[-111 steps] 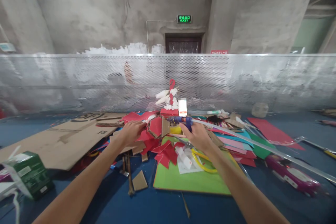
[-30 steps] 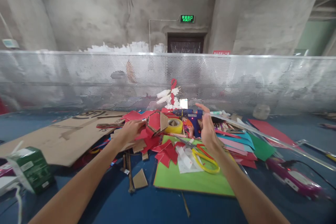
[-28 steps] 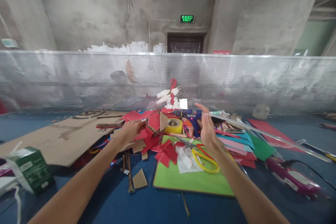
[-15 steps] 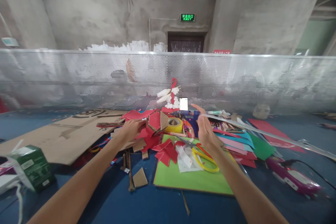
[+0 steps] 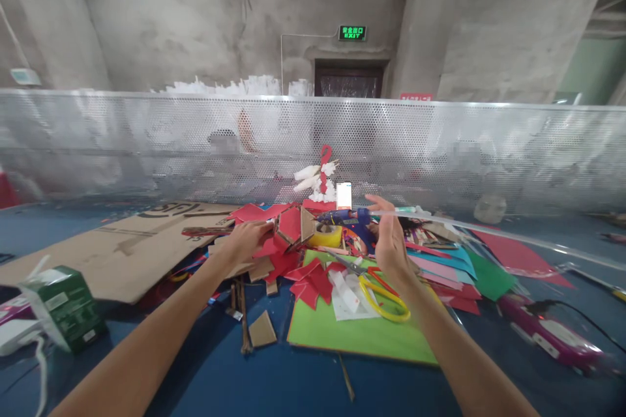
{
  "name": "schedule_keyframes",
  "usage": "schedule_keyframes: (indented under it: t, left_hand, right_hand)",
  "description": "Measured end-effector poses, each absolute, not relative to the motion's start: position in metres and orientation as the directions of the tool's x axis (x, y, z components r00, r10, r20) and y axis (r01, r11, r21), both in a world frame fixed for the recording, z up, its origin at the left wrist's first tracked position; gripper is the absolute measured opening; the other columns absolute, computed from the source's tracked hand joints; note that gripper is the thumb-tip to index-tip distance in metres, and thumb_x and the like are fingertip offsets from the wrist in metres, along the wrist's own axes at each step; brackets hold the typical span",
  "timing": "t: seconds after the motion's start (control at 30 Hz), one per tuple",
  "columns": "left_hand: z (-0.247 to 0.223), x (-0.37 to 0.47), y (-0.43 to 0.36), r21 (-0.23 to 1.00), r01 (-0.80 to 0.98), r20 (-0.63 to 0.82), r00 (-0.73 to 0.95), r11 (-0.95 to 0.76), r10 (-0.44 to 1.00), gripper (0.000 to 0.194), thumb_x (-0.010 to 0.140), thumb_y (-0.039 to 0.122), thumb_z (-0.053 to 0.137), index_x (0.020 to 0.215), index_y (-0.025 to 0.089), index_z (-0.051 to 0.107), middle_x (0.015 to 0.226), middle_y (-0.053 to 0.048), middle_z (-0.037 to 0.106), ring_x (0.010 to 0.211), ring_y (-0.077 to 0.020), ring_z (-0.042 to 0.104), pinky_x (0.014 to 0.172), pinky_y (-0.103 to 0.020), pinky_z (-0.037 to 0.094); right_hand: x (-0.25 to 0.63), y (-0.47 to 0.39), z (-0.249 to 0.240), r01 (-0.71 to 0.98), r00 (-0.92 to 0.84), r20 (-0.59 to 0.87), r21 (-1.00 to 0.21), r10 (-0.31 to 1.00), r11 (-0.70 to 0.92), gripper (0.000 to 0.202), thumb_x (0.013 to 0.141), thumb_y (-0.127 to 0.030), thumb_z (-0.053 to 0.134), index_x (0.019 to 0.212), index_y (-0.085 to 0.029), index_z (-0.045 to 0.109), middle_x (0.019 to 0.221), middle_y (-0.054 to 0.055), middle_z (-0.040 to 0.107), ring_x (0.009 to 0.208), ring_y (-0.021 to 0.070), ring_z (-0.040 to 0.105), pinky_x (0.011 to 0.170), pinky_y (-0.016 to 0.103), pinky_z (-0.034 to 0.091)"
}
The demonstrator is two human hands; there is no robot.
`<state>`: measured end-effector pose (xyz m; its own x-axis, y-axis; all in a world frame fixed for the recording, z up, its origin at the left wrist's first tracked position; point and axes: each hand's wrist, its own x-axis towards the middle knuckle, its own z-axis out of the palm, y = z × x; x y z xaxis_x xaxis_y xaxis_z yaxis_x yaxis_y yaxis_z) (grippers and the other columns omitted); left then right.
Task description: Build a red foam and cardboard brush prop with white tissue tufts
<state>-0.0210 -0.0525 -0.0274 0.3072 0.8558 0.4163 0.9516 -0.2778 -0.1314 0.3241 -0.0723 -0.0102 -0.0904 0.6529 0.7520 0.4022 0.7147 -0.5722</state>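
My left hand (image 5: pixel 246 240) is closed on the left side of a many-sided cardboard piece faced with red paper (image 5: pixel 288 228). A blue glue gun (image 5: pixel 360 225) points its nozzle at that piece. Just right of its handle is my right hand (image 5: pixel 392 244), with fingers apart and the upper finger stretched out; whether it touches the handle is unclear. From the gun's rear a long clear glue stick (image 5: pixel 489 232) runs right, passing across this hand. A roll of yellow tape (image 5: pixel 327 236) sits between the piece and the gun. Yellow-handled scissors (image 5: pixel 384 300) lie nearer to me.
A green board (image 5: pixel 352 342) carries red paper scraps (image 5: pixel 310 283). Flat cardboard (image 5: pixel 112 254) spreads left, near a green box (image 5: pixel 68 309). Coloured sheets (image 5: pixel 443 267) and a purple power strip (image 5: pixel 550 335) lie right. A perforated metal screen (image 5: pixel 274 143) stands behind a phone (image 5: pixel 343 195).
My right hand has shifted right, away from the glue gun's handle, and the gap there looks wider. The gun and the piece in my left hand stay nearly in place.
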Motion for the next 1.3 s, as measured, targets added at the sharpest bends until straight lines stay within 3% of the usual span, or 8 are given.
schedule_keyframes:
  t: [0.07,0.13,0.2,0.27,0.4,0.53,0.97,1.3]
  left_hand:
    - [-0.026,-0.021,-0.053,-0.132,0.950,0.410,0.312,-0.282,0.857,0.023,0.090,0.019,0.049,0.100,0.021,0.070,0.100,-0.010,0.076,0.096,-0.0278,0.070,0.075,-0.032,0.046]
    - [-0.026,-0.020,-0.054,-0.128,0.951,0.405,0.308,-0.280,0.861,0.024,0.090,0.018,0.049,0.102,0.020,0.070,0.103,-0.010,0.075,0.097,-0.0276,0.070,0.075,-0.031,0.046]
    - [-0.025,-0.020,-0.054,-0.131,0.952,0.398,0.307,-0.278,0.864,0.025,0.090,0.016,0.049,0.103,0.020,0.069,0.105,-0.010,0.075,0.097,-0.0273,0.070,0.075,-0.031,0.045]
    - [-0.025,-0.020,-0.055,-0.138,0.952,0.395,0.307,-0.274,0.866,0.024,0.090,0.016,0.049,0.101,0.020,0.069,0.104,-0.010,0.075,0.095,-0.0270,0.070,0.073,-0.031,0.045]
    - [-0.026,-0.019,-0.056,-0.147,0.955,0.405,0.297,-0.259,0.865,0.021,0.091,0.017,0.049,0.096,0.020,0.069,0.096,-0.009,0.075,0.091,-0.0264,0.070,0.073,-0.030,0.045]
    - [-0.025,-0.017,-0.056,-0.154,0.953,0.404,0.301,-0.260,0.864,0.023,0.090,0.016,0.051,0.103,0.020,0.069,0.102,-0.011,0.075,0.096,-0.0284,0.070,0.078,-0.032,0.046]
    - [-0.027,-0.019,-0.054,-0.151,0.953,0.410,0.302,-0.262,0.861,0.030,0.090,0.014,0.049,0.112,0.020,0.070,0.106,-0.012,0.075,0.103,-0.0282,0.070,0.086,-0.032,0.048]
    - [-0.029,-0.021,-0.053,-0.135,0.957,0.411,0.290,-0.257,0.864,0.028,0.091,0.017,0.048,0.110,0.021,0.069,0.104,-0.012,0.075,0.102,-0.0279,0.069,0.084,-0.032,0.047]
  right_hand:
    - [0.324,-0.077,-0.007,0.323,-0.075,0.716,-0.641,0.694,0.696,0.064,0.102,-0.056,0.012,0.131,-0.020,0.056,0.078,0.007,0.064,0.055,0.0199,0.059,0.054,0.034,0.047]
    - [0.323,-0.077,-0.007,0.286,-0.101,0.687,-0.672,0.719,0.683,0.064,0.102,-0.057,0.017,0.101,-0.018,0.068,0.057,0.003,0.057,0.048,0.0185,0.053,0.053,0.032,0.045]
    - [0.322,-0.075,-0.009,0.315,-0.140,0.683,-0.656,0.717,0.686,0.062,0.101,-0.058,0.025,0.069,-0.020,0.063,0.048,0.003,0.052,0.047,0.0180,0.052,0.054,0.031,0.043]
    - [0.321,-0.072,-0.011,0.352,-0.158,0.681,-0.637,0.715,0.686,0.058,0.098,-0.059,0.037,0.058,-0.020,0.055,0.047,0.003,0.051,0.049,0.0177,0.052,0.053,0.029,0.040]
    - [0.316,-0.073,-0.011,0.430,-0.190,0.670,-0.601,0.718,0.674,0.047,0.096,-0.054,0.046,0.067,-0.019,0.058,0.053,0.001,0.051,0.053,0.0165,0.050,0.052,0.027,0.036]
    - [0.311,-0.077,-0.010,0.502,-0.240,0.689,-0.515,0.684,0.695,0.037,0.096,-0.051,0.047,0.082,-0.019,0.058,0.067,0.002,0.057,0.062,0.0173,0.052,0.058,0.027,0.038]
    - [0.306,-0.067,-0.019,0.633,-0.228,0.764,-0.354,0.603,0.689,0.034,0.096,-0.050,0.046,0.081,-0.021,0.055,0.081,0.004,0.060,0.073,0.0194,0.058,0.067,0.029,0.040]
    - [0.305,-0.073,-0.017,0.628,-0.305,0.693,-0.370,0.654,0.685,0.036,0.096,-0.051,0.047,0.079,-0.021,0.056,0.074,0.003,0.061,0.065,0.0172,0.057,0.060,0.028,0.037]
